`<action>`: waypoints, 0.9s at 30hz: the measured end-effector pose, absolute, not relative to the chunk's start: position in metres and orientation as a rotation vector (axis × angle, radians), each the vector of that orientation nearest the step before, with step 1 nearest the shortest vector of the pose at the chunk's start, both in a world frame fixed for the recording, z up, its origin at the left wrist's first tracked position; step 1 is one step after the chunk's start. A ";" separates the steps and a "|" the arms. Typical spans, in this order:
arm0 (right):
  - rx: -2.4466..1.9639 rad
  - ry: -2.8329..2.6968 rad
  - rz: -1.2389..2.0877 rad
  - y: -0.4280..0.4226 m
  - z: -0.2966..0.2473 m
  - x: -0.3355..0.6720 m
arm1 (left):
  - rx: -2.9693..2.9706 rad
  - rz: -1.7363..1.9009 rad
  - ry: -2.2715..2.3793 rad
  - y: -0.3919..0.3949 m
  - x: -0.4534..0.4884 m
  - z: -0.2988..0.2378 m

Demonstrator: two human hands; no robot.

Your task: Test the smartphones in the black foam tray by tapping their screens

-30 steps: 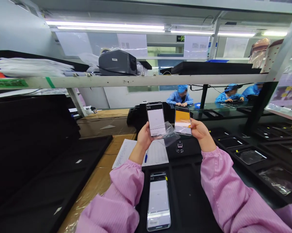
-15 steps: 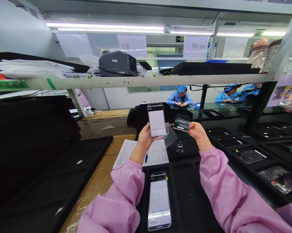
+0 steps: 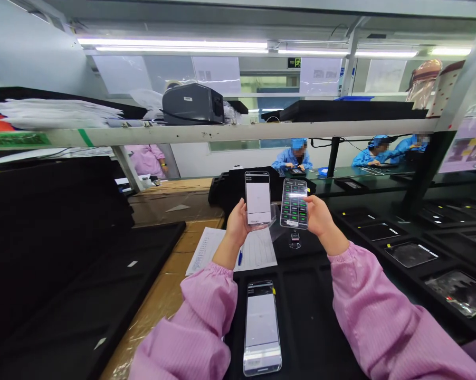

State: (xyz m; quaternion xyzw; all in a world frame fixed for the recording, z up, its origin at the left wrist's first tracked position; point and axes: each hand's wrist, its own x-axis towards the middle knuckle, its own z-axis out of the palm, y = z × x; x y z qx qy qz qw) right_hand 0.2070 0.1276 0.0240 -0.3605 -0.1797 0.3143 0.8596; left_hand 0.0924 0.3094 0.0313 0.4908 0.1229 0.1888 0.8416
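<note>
My left hand (image 3: 237,220) is closed on a smartphone (image 3: 258,199) held upright, its screen mostly white with a black band at the top. A piece of clear plastic film (image 3: 275,217) hangs by that phone's lower edge. In my right hand (image 3: 319,215) is a second smartphone (image 3: 294,205), its dark screen showing a grid of green and white text. A third smartphone (image 3: 262,327) with a white screen and a yellow tab lies in the black tray (image 3: 313,327) below my hands. Behind the held phones sits a small watch-like device (image 3: 295,238) on the black surface.
Printed sheets (image 3: 210,248) with a blue pen (image 3: 240,257) lie left of the tray. Trays of dark-screened devices (image 3: 412,252) fill the right side. A shelf beam (image 3: 222,130) crosses ahead, carrying a grey machine (image 3: 192,103). People in blue work beyond.
My right hand has tilted its phone up toward me, so the green text grid now shows. The left phone moved slightly right. A person in pink has come further into view at back left.
</note>
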 end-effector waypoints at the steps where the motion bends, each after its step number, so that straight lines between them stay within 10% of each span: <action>1: -0.775 -0.377 0.659 0.127 0.023 0.200 | 1.048 0.396 0.259 0.306 0.091 0.032; 27: -1.017 -0.556 0.439 0.095 0.010 0.093 | 1.155 0.430 0.129 0.229 0.009 -0.011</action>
